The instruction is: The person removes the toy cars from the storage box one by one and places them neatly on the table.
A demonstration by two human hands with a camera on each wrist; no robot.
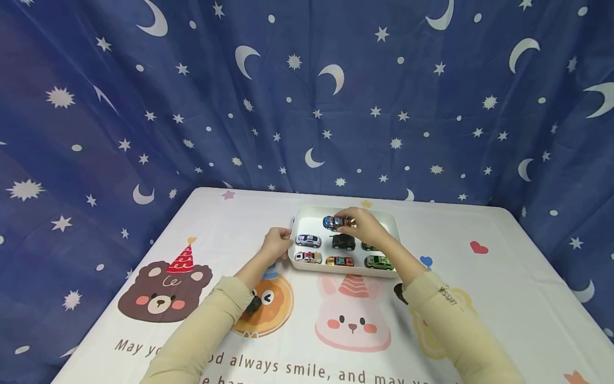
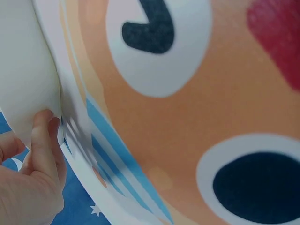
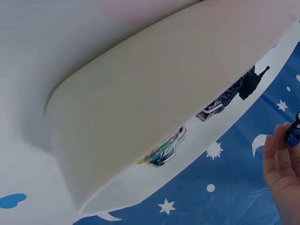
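Left end: a bear print (image 1: 160, 301) on the tablecloth (image 1: 240, 210). Next, the left hand (image 1: 276, 244), fingers bent, gripped the left wall of a white tray (image 1: 309, 220). Inside it, left, a purple-and-white car (image 1: 308, 241) sat beyond an orange-and-white car (image 1: 308, 257). Middle: a red-and-yellow car (image 1: 340, 261) near, a black car (image 1: 343, 242) behind it, and over the far part a blue car (image 1: 331, 223), pinched by the right hand (image 1: 366, 226), fingers narrowed to its width. Whether its wheels touched the tray, I couldn't tell. Right: a green car (image 1: 379, 262), near. Step in hand, I judged: positioning the blue car within the tray. Next move seemed to call for a level lowering, clear of the black car, then release.
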